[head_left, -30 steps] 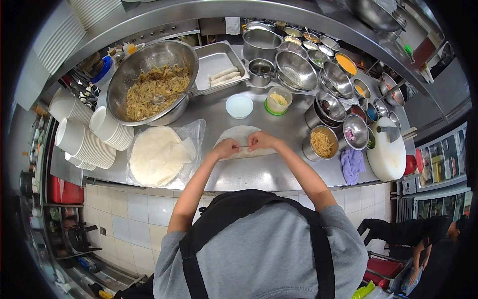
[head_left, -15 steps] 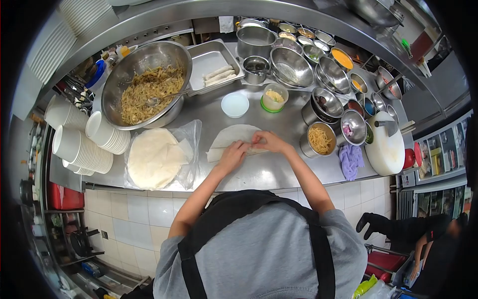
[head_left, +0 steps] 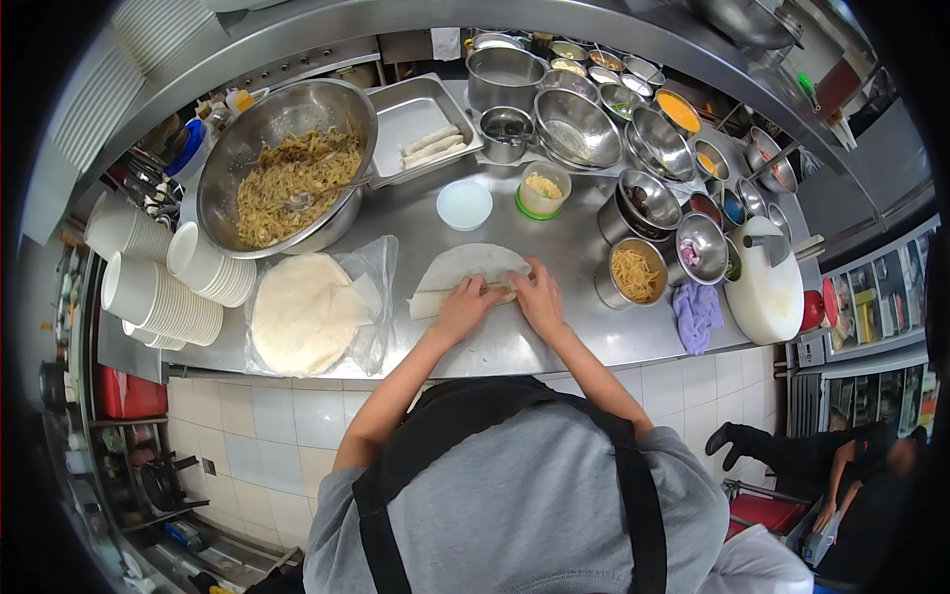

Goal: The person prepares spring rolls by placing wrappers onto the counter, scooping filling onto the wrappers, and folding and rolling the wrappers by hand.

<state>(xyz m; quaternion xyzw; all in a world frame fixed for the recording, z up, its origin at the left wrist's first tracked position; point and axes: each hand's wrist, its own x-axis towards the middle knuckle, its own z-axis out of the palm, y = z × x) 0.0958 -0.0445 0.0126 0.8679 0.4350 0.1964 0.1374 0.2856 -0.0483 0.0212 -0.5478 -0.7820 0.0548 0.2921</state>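
A thin round spring roll wrapper (head_left: 465, 260) lies on the steel counter in front of me, its near edge folded over into a roll. My left hand (head_left: 468, 305) has its fingers bent and pressed on the middle of that folded edge. At the right end, my right hand (head_left: 539, 300) grips the wrapper with thumb and fingers close together. Any filling inside the fold is hidden. To the left, a stack of wrappers (head_left: 297, 312) rests on a clear plastic bag (head_left: 381, 267). Finished rolls (head_left: 433, 146) lie in a steel tray (head_left: 388, 109) farther back.
A large steel bowl of shredded filling (head_left: 297, 193) stands back left, beside stacked white tubs (head_left: 163, 297). Beyond the wrapper are a pale blue dish (head_left: 464, 205) and a green-based cup (head_left: 543, 190). Right are a pot of yellow strips (head_left: 635, 275) and a purple cloth (head_left: 698, 319). Another person (head_left: 841, 475) is far right.
My right hand has turned and come down onto the right end of the wrapper's fold, its fingers now pointing away from me. My left hand stays on the fold, barely shifted.
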